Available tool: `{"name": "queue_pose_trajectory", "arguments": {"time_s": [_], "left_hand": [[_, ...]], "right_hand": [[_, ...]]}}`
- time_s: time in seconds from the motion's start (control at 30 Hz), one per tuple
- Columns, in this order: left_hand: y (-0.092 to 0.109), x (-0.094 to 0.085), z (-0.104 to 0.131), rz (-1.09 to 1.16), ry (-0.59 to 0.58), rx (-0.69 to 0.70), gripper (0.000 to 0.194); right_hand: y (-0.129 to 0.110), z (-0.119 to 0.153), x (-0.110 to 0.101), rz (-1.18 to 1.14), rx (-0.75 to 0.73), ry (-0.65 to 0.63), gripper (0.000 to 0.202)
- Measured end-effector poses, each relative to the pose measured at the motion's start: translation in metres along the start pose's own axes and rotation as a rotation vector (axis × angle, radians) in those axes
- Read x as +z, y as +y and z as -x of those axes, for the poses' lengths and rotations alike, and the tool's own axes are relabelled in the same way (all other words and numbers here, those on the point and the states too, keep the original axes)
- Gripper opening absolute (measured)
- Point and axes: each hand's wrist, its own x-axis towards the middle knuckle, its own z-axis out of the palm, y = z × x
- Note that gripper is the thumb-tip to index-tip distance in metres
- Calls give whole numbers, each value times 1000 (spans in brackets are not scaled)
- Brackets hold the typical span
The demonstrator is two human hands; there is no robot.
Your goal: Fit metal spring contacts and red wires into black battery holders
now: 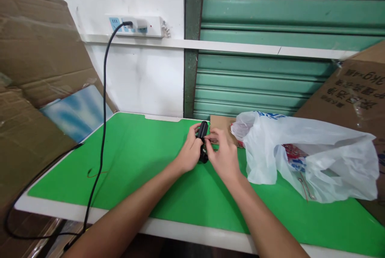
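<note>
My left hand (pixel 190 150) is wrapped round a long black plastic case (pixel 202 129) that stands on edge over the green tabletop. Its thumb presses on the near side of the case. From the right, my right hand (pixel 221 149) meets the case with thumb and forefinger pinched together at its middle. Whatever those fingertips hold is too small and too covered to make out. A small light metallic detail shows on the case below the pinch.
A white plastic bag (pixel 261 165) with red items inside lies right, beside a cardboard piece (pixel 218 123). Thin wires (pixel 305 187) lie near the bag, and another thin wire (pixel 96 174) lies left. A black cable (pixel 104 109) hangs from the power strip (pixel 155 26) across the green table (pixel 132 141).
</note>
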Motion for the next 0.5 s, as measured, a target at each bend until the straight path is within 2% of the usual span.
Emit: {"name": "queue_pose_trajectory", "arguments": {"time_s": [0.13, 0.3, 0.5], "left_hand": [[-1, 0, 0, 28, -28, -17, 55], [-5, 2, 0, 38, 4, -16, 56], [-9, 3, 1, 13, 26, -8, 58]], "right_hand": [[1, -1, -2, -19, 16, -13, 26], [0, 0, -1, 14, 7, -3, 25], [1, 0, 2, 107, -67, -14, 21]]}}
